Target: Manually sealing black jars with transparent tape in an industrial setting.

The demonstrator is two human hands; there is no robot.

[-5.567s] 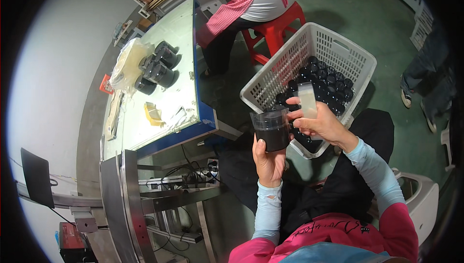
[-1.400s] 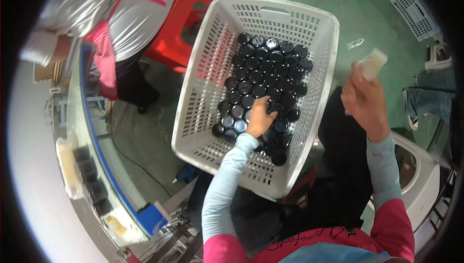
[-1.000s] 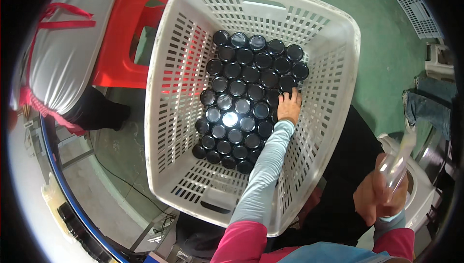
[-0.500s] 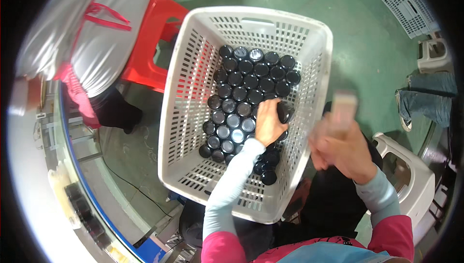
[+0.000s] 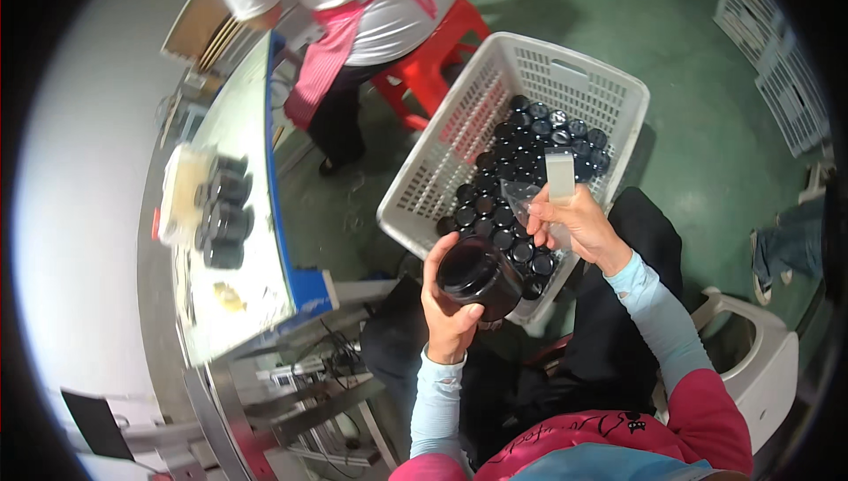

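My left hand (image 5: 449, 315) grips a shiny black round jar (image 5: 477, 280), its thumb and fingers wrapped around the side. The jar is tilted, one round end facing me, above the near edge of the white plastic crate (image 5: 609, 73). To the right, my right hand (image 5: 583, 227) is closed on a pale flat strip (image 5: 559, 176) that sticks up past its fingers. A piece of clear film (image 5: 519, 200) juts out leftward by those fingertips; whether it joins the strip I cannot tell. Several similar black jars (image 5: 530, 141) stand packed in the crate.
A worktable (image 5: 238, 128) with a blue edge runs along the left, with more black jars (image 5: 225, 225) on it. Another person in a pink apron (image 5: 327, 57) stands by a red stool (image 5: 442, 48). A white stool (image 5: 760, 357) is at right; grey crates (image 5: 768, 57) stand beyond.
My left hand has come out of the crate toward me with a jar. My right hand has moved left, over the crate's near right side. The view has swung left, showing more of the worktable.
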